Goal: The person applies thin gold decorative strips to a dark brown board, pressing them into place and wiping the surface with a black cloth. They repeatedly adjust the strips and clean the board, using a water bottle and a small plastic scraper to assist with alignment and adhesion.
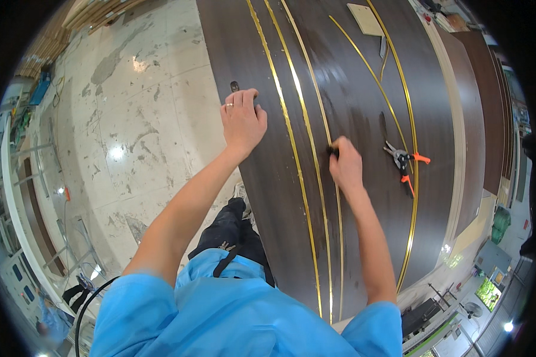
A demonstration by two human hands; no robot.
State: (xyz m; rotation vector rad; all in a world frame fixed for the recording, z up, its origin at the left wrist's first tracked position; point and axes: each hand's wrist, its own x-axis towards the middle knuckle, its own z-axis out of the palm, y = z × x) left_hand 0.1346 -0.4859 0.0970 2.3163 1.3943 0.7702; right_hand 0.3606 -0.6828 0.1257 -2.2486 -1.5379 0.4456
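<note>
A long dark brown panel (268,238) lies in front of me, with gold strips running along it. My left hand (243,122) rests at its left side, fingers bent forward and thumb apart. Just beyond those fingertips is a small dark oval thing (234,86). Over the third gold strip (310,65) from the left, my right hand (347,168) is closed on a small black object (333,151). My fingers cover most of that object, so its kind is hidden. Two more gold strips (289,128) (301,98) lie between my hands.
Snips (401,157) with orange-and-black handles lie right of my right hand, beside loose curved gold strips (408,107). Farther off are a beige square piece (365,19) and a grey metal tool (383,46). Stacked boards (482,107) stand right; stained floor (143,119) stretches left.
</note>
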